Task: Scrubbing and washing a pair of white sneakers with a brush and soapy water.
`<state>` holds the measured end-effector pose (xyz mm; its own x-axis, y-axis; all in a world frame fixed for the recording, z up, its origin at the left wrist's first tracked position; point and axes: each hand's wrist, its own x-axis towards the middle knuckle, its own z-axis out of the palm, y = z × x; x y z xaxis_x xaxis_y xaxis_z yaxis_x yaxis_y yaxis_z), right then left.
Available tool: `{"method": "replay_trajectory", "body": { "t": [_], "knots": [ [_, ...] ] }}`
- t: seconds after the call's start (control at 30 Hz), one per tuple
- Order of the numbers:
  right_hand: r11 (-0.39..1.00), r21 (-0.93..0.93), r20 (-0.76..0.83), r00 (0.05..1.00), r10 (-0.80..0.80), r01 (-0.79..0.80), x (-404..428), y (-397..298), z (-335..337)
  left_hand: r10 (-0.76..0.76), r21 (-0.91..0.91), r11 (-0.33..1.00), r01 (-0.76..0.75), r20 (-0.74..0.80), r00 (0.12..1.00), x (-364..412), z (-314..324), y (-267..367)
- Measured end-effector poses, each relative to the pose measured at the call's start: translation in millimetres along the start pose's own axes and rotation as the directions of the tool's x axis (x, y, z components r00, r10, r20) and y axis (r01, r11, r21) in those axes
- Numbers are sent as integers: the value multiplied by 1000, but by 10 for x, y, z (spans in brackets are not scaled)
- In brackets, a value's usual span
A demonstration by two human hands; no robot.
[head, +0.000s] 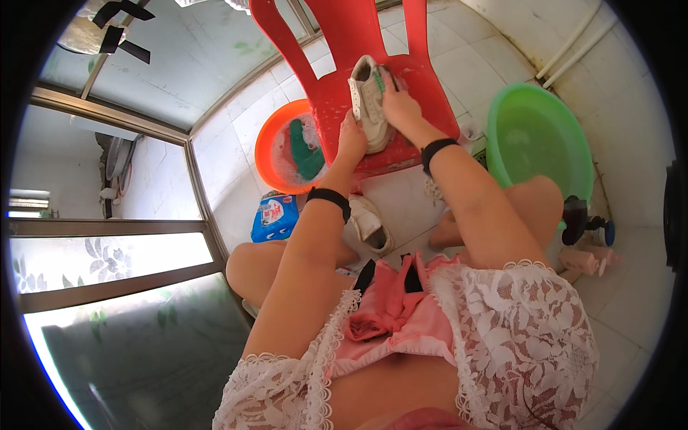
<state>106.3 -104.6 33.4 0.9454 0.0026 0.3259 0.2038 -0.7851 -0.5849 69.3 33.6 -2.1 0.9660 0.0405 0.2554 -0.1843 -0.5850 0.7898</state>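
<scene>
A white lace-up shoe [370, 105], its laces out, lies on the wet seat of a red plastic chair [344, 70]. My left hand [352, 137] grips the shoe along its left side near the toe. In my right hand [400, 107] is a scrubbing brush [380, 80] with green bristles, held against the shoe's right side. My fingers hide most of the brush. The second white shoe [371, 223] rests on the tiled floor below the chair, between my legs.
Left of the chair, an orange basin [263, 145] holds sudsy water and a dark green cloth item [305, 153]. A green basin [537, 134] of water stands at right. A blue detergent bag [275, 216], pale laces [431, 189] and pink bottles [578, 260] are on the floor. Framed glass panels [118, 263] line the left.
</scene>
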Motion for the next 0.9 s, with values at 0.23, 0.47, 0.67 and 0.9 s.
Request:
{"method": "replay_trajectory", "body": {
  "t": [0.23,0.47,0.67,0.9],
  "knots": [
    [997,14,540,839,60,-80,-492,-325,-34,-94,-80,992,99,65,993,-43,-209,-78],
    [985,-173,320,946,49,8,32,-258,223,-79,-92,991,94,148,986,-18,-129,-38],
    [990,-94,521,852,-42,107,-971,-566,-304,-163,-51,985,166,63,985,4,-175,-297],
    [983,-162,265,955,131,-90,-396,-229,-136,-84,-19,996,86,59,995,-8,-25,2]
  ]
}}
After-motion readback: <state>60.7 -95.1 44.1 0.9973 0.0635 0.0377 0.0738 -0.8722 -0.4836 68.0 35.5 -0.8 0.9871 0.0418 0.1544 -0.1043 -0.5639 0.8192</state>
